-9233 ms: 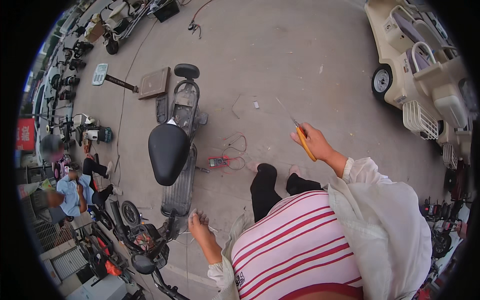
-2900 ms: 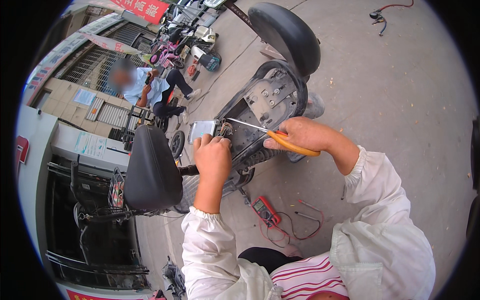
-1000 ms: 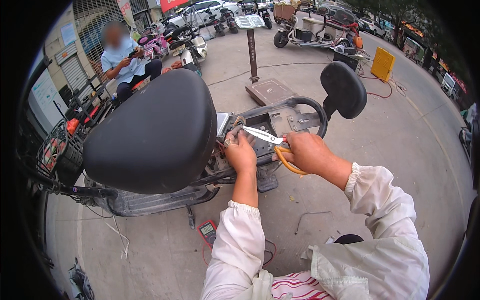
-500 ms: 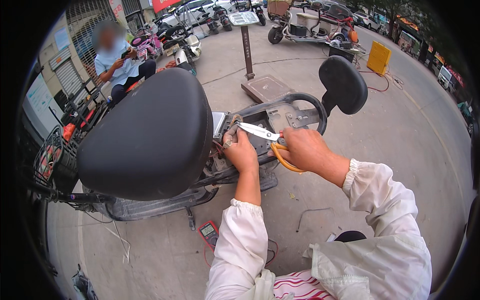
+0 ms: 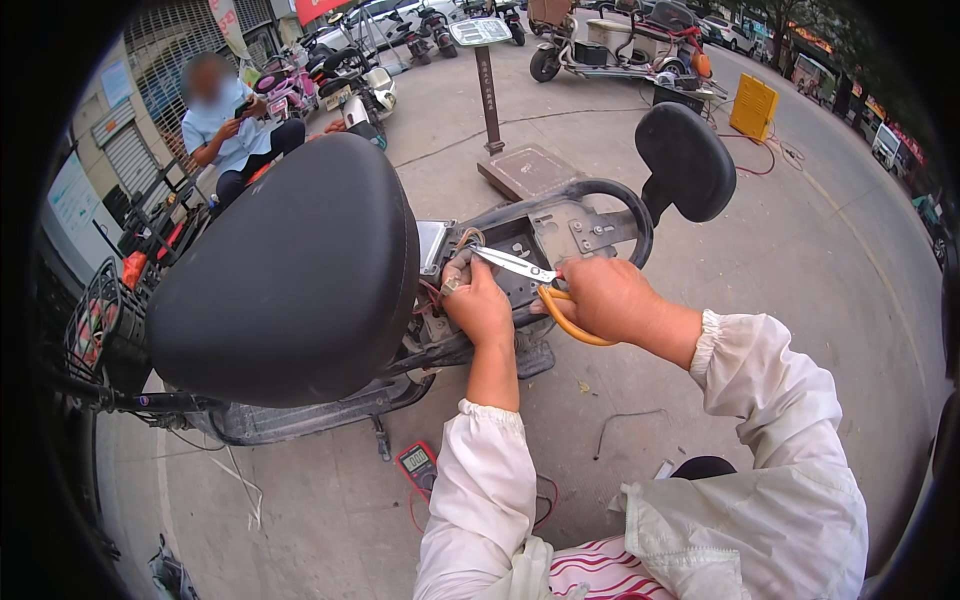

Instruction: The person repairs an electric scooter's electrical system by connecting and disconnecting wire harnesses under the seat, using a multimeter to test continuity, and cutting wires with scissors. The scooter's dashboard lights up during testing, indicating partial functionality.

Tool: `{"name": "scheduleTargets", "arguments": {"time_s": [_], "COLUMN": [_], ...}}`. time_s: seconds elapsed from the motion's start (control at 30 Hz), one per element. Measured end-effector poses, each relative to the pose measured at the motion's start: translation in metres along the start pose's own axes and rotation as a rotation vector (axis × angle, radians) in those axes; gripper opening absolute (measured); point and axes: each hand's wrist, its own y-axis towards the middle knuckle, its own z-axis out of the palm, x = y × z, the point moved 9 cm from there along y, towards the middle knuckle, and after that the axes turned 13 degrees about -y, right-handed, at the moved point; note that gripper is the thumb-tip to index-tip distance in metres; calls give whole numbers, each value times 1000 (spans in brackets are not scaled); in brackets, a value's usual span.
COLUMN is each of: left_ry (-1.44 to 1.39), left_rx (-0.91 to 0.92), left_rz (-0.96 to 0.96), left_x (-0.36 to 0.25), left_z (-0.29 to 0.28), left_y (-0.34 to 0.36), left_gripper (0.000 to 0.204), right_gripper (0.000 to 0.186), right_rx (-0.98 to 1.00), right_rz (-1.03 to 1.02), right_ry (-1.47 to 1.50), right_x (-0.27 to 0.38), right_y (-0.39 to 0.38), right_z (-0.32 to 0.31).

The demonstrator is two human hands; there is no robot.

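Note:
My right hand (image 5: 612, 298) grips a pair of scissors (image 5: 515, 264) by orange-yellow handles. The blades point left, and their tips meet the wires (image 5: 470, 238) at my left hand (image 5: 478, 305). Fingers of that hand are closed on the wires, with a ring-like metal piece at one finger; the exact pinch is partly hidden. Both hands are over the open frame of an electric scooter, just right of its raised black seat (image 5: 290, 280). Beside the wires sits a silver box (image 5: 432, 247). The black backrest (image 5: 686, 160) stands at the frame's right end.
On the ground below lies a red multimeter (image 5: 416, 464) with leads. A bent rod (image 5: 625, 415) rests nearby. Beyond the scooter stands a platform scale (image 5: 530, 172). A person (image 5: 225, 125) sits at the back left near parked scooters. A yellow case (image 5: 755, 107) stands at the far right.
The view has shifted slightly. The scissor blades look a little more closed at the wires, while both hands keep nearly the same place.

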Motion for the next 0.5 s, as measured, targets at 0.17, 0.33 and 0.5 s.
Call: {"name": "scheduleTargets", "arguments": {"time_s": [0.17, 0.33, 0.5], "left_ry": [49, 78, 75], "left_rx": [-7, 19, 28], "left_rz": [-19, -22, -27], "left_x": [-1, 0, -3], "left_z": [0, 1, -2], "left_y": [-1, 0, 2], "left_gripper": [10, 8, 8], "right_gripper": [68, 73, 69], "right_rx": [238, 374, 576], "right_rz": [63, 75, 162], "right_ry": [215, 409, 585], "right_x": [-8, -15, -10], "right_y": [6, 9, 0], "right_z": [15, 32, 26]}}
